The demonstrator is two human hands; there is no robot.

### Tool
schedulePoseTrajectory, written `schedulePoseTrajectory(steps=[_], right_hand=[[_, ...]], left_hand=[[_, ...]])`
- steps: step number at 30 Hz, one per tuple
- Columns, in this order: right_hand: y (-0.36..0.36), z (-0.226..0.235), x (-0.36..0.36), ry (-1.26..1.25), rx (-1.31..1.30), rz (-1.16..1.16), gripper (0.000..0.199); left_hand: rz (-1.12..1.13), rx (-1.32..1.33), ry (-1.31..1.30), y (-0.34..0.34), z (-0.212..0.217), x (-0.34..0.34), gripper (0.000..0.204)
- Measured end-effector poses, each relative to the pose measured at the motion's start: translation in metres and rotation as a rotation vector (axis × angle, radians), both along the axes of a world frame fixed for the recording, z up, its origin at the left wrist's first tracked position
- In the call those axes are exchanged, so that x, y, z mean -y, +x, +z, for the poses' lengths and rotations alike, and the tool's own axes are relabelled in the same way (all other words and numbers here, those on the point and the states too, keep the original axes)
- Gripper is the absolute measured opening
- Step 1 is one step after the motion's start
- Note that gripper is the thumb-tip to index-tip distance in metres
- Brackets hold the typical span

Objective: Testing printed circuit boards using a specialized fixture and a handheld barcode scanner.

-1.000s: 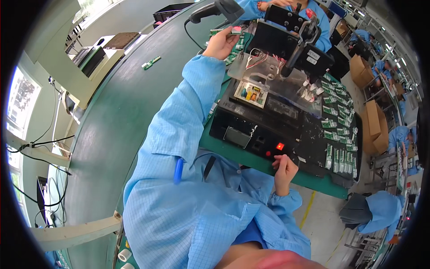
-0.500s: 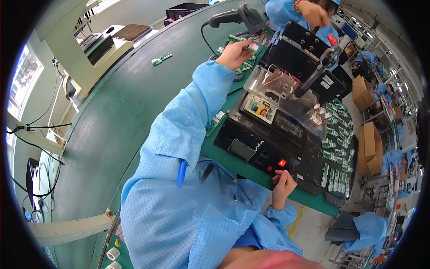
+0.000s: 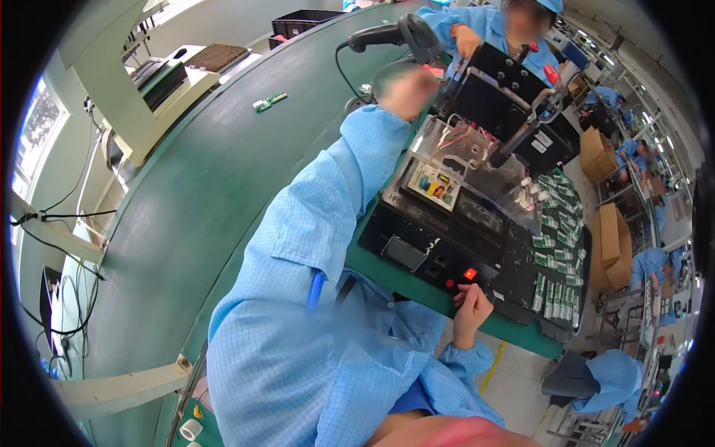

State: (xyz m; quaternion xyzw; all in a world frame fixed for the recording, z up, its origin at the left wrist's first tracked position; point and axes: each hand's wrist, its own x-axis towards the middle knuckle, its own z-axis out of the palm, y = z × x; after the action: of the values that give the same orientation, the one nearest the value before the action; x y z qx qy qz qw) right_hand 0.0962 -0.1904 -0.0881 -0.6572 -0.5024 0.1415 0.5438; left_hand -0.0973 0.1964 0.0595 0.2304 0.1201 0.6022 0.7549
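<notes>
My left hand (image 3: pixel 408 91) reaches to the far side of the bench, by the stand of a black handheld scanner (image 3: pixel 398 36). Its fingers are smeared, so whatever they hold, if anything, does not show. Close to the bench's near edge, my right hand (image 3: pixel 471 307) rests with fingers curled in, just below the red lit switch (image 3: pixel 470 273) of a black test fixture (image 3: pixel 380 237). A circuit board with coloured components (image 3: pixel 433 186) sits in the fixture's top, beside a raised clear cover with wires. Several small green circuit boards (image 3: pixel 555 298) lie in rows at the fixture's right.
One green board (image 3: pixel 269 101) lies alone on the green bench (image 3: pixel 201 171) at the left. Opposite me, a co-worker in blue (image 3: pixel 477 30) has a hand at a black machine with a lever clamp (image 3: pixel 530 123). Cardboard boxes (image 3: pixel 612 246) stand at the right.
My left hand has moved slightly right and away from me; the green board visible in it earlier no longer shows. The co-worker's hand has moved left and lower. My right hand stays put.
</notes>
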Motion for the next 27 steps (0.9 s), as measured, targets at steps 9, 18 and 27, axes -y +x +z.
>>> schedulePoseTrajectory(steps=[9,18,27], right_hand=[[-0.005,0.005,0.000,0.012,0.004,0.035,0.036],[-0.005,0.005,0.001,-0.029,0.018,-0.010,0.036],[-0.002,0.002,0.000,0.040,0.027,0.056,0.037]], left_hand=[[0.039,-0.015,-0.013,-0.006,0.000,-0.002,0.021],[0.031,-0.125,-0.058,-0.010,-0.007,-0.001,0.019],[-0.360,-1.338,0.229,-0.182,-0.030,0.007,0.030]])
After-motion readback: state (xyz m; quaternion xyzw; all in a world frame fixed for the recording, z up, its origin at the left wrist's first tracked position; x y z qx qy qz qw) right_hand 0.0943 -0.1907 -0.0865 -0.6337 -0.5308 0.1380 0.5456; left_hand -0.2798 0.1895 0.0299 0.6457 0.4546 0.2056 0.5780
